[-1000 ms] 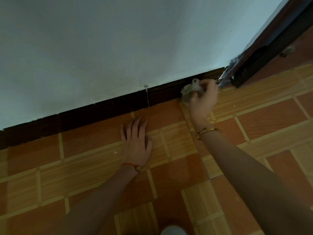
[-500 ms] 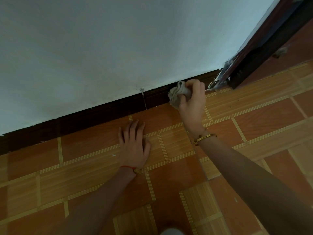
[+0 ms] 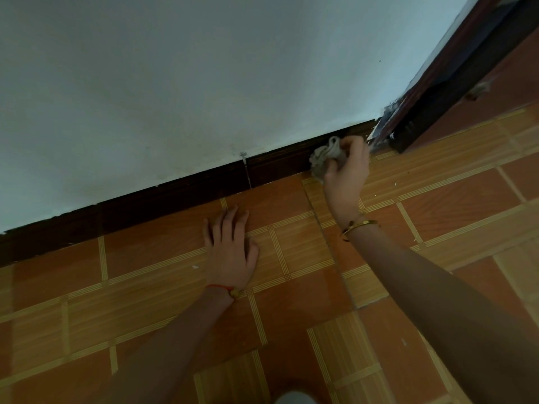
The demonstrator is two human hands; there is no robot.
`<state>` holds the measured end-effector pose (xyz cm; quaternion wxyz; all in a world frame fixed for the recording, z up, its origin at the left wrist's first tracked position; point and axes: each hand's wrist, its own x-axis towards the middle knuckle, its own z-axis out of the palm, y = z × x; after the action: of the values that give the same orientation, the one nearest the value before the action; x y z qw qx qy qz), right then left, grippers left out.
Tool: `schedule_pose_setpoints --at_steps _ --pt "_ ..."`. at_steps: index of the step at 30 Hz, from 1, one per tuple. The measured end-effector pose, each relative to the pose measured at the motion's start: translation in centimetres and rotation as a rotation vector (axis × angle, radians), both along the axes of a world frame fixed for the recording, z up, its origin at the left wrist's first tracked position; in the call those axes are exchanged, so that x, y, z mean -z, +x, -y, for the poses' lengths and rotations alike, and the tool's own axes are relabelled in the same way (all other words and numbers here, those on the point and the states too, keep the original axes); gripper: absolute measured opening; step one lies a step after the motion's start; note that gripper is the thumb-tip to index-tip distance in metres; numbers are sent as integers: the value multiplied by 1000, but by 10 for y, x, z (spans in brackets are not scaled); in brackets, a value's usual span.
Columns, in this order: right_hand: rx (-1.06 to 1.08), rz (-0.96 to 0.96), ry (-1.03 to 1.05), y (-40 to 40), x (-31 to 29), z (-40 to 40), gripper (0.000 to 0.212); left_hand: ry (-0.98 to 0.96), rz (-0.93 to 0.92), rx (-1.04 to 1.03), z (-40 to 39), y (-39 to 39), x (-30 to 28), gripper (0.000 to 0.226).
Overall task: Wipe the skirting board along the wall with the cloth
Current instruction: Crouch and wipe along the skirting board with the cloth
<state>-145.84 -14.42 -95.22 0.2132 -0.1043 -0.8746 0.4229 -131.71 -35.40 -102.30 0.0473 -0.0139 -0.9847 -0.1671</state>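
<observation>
A plain white wall (image 3: 204,83) rises above an orange-and-tan tiled floor (image 3: 452,205); a dark wooden door frame (image 3: 455,83) stands at right.

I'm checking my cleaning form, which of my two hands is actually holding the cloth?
The right hand, the one with the gold bangle, grips the cloth against the skirting board. The left hand, with the red string, rests flat on the floor.

Left hand (image 3: 230,255) lies flat, fingers straight toward 12 o'clock. Right hand (image 3: 347,176), at 1 o'clock from it, has its fingers curled, arm outstretched.
</observation>
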Motion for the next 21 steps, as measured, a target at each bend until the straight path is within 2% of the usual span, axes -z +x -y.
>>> schedule_pose_setpoints --at_steps 5,9,14,19,21 --pt "-197 60 42 19 14 27 33 -6 -11 -4 0 0 1 55" --pt "-278 76 155 19 20 19 33 5 -24 -2 0 0 2 54" --pt "-197 135 285 10 21 -7 34 16 -16 -1 0 0 1 56" --pt "-113 175 307 13 21 2 35 11 -27 0 0 0 0 55" --pt "-165 210 310 23 25 12 33 13 -23 -5 0 0 1 55"
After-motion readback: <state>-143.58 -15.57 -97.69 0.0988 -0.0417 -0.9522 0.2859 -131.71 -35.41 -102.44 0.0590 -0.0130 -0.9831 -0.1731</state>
